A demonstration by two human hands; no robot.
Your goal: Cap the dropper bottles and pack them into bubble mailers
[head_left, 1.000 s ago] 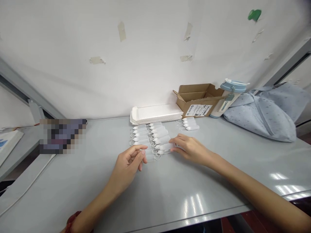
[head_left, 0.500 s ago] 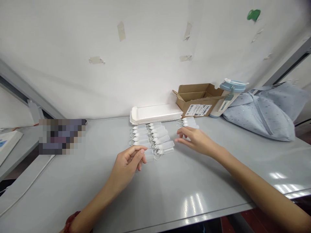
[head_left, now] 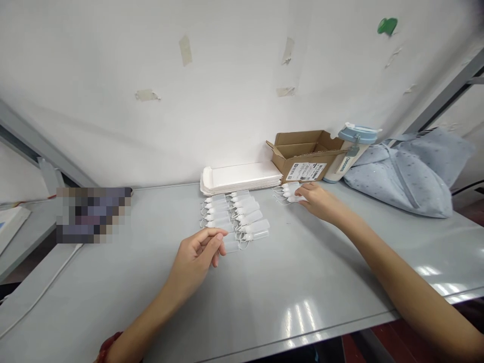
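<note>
Two rows of small white plastic bottles with caps and wire loops [head_left: 242, 217] lie on the grey table [head_left: 264, 297]. My left hand [head_left: 196, 257] rests at the near end of the left row, fingers curled together, its fingertips touching the nearest bottle [head_left: 231, 245]. My right hand [head_left: 319, 201] is stretched far right to a small separate group of the same bottles [head_left: 288, 192], its fingers closing on one of them.
A stack of white trays [head_left: 242, 177] lies against the wall behind the rows. Right of it stand an open cardboard box [head_left: 304, 159], a blue-lidded cup [head_left: 350, 151] and a light blue bag [head_left: 408, 171]. A white cable [head_left: 41, 292] runs along the left.
My right hand has left the near end of the right row and moved back and right to the small group of bottles by the box. My left hand has hardly moved.
</note>
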